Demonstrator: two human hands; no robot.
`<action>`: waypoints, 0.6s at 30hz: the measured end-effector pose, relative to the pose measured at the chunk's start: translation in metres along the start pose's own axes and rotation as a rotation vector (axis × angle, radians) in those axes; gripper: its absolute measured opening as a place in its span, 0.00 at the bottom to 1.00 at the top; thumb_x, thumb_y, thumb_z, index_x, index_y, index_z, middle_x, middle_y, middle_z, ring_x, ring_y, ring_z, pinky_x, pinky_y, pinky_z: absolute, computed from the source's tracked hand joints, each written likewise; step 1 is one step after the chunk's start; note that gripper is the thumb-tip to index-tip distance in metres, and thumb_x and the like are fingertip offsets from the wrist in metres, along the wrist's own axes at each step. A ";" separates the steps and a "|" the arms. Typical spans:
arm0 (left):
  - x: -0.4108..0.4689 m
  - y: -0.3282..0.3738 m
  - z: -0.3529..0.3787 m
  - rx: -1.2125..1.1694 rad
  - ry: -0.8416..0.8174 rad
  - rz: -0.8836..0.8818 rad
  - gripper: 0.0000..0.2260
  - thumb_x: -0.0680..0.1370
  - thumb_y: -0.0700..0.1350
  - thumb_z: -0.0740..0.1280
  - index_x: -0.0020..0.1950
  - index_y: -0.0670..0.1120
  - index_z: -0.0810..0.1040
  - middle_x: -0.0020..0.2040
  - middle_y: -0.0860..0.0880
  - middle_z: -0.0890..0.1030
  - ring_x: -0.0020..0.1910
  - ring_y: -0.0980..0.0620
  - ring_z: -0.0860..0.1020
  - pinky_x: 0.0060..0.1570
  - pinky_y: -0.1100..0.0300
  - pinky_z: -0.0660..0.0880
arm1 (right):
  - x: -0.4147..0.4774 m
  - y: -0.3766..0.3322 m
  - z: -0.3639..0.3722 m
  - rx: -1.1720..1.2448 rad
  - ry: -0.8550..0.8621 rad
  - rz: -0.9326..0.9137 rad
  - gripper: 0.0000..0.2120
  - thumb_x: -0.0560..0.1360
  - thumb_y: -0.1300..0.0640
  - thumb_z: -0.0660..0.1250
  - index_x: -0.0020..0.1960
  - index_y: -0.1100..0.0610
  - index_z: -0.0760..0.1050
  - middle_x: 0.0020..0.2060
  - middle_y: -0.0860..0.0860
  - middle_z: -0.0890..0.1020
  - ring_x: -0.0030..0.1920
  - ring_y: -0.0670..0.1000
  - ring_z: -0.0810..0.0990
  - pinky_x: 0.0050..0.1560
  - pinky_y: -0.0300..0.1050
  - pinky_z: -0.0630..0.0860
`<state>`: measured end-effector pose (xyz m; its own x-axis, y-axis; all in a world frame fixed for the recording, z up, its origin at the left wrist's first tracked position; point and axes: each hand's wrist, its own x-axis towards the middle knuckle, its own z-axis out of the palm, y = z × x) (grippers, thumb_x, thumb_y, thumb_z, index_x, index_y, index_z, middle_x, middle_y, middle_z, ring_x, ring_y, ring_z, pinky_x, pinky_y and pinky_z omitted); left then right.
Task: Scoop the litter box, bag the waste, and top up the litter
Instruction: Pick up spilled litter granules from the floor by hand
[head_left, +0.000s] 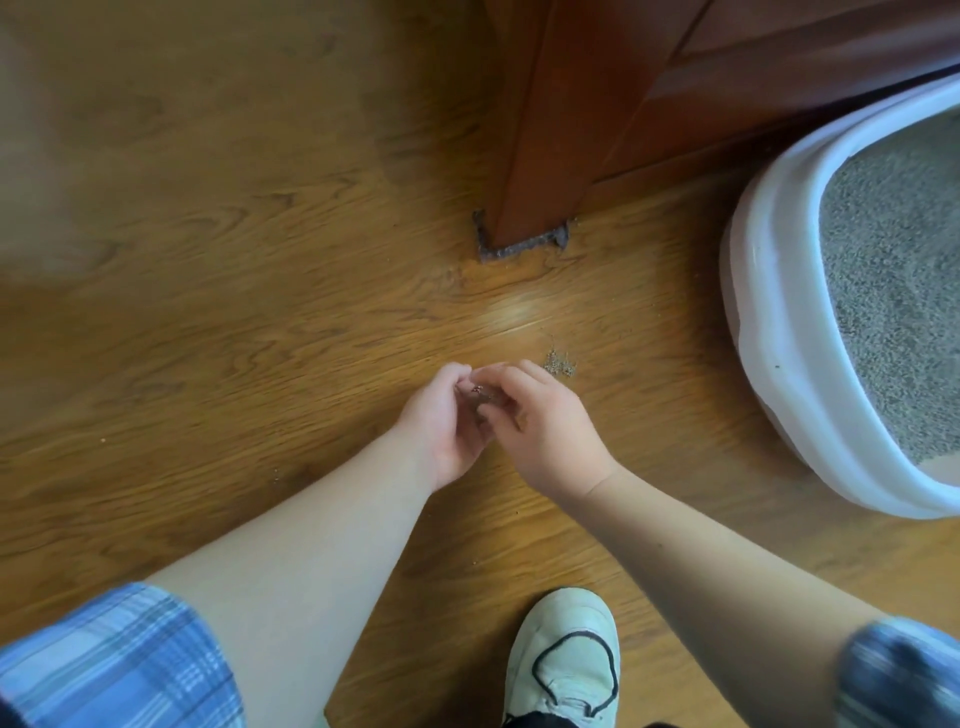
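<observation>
We had our hands together low in the middle of the frame, over the wooden floor (260, 312). Our left hand (441, 423) was cupped, fingers curled round a few dark grains (480, 397) of spilled litter. Our right hand (545, 431) had its fingers bent, tips at that cupped palm; whether it pinched anything we could not tell. A small heap (560, 362) of the same grit lay on the floor just beyond the right hand. The litter box (769, 291), a smooth pale plastic tub with a rounded rim, sat at the right edge, filled with fine grey litter (904, 291). The grains, we judged, were light, dry and loose, apt to roll on the slick boards, so sweeping them into a cupped palm would serve better than picking. The box looked stiff but heavy, best taken by its rim.
</observation>
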<state>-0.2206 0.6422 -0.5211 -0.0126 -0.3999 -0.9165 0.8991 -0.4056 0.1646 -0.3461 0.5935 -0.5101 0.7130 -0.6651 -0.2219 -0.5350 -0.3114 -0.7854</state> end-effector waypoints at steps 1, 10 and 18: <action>0.000 0.001 -0.001 -0.026 -0.006 0.011 0.18 0.82 0.45 0.56 0.35 0.43 0.76 0.34 0.45 0.79 0.35 0.49 0.81 0.41 0.56 0.79 | 0.000 0.003 -0.004 -0.006 0.033 0.004 0.14 0.77 0.63 0.67 0.59 0.52 0.81 0.50 0.45 0.79 0.49 0.43 0.77 0.53 0.39 0.76; -0.003 0.001 0.004 -0.054 0.022 0.023 0.18 0.83 0.43 0.53 0.55 0.34 0.79 0.50 0.37 0.84 0.52 0.41 0.84 0.54 0.51 0.81 | 0.007 0.048 -0.028 -0.298 0.131 0.220 0.20 0.76 0.59 0.72 0.67 0.55 0.75 0.58 0.51 0.74 0.61 0.53 0.72 0.63 0.44 0.70; -0.014 0.002 0.000 -0.080 0.058 0.033 0.18 0.84 0.43 0.53 0.58 0.33 0.78 0.53 0.36 0.84 0.53 0.41 0.84 0.56 0.49 0.80 | 0.014 0.054 -0.022 -0.331 0.200 0.085 0.09 0.77 0.66 0.67 0.55 0.58 0.80 0.48 0.52 0.78 0.51 0.56 0.76 0.51 0.47 0.75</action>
<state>-0.2189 0.6473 -0.5080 0.0411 -0.3624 -0.9311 0.9306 -0.3255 0.1677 -0.3750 0.5523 -0.5435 0.5750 -0.8068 -0.1357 -0.7287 -0.4297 -0.5333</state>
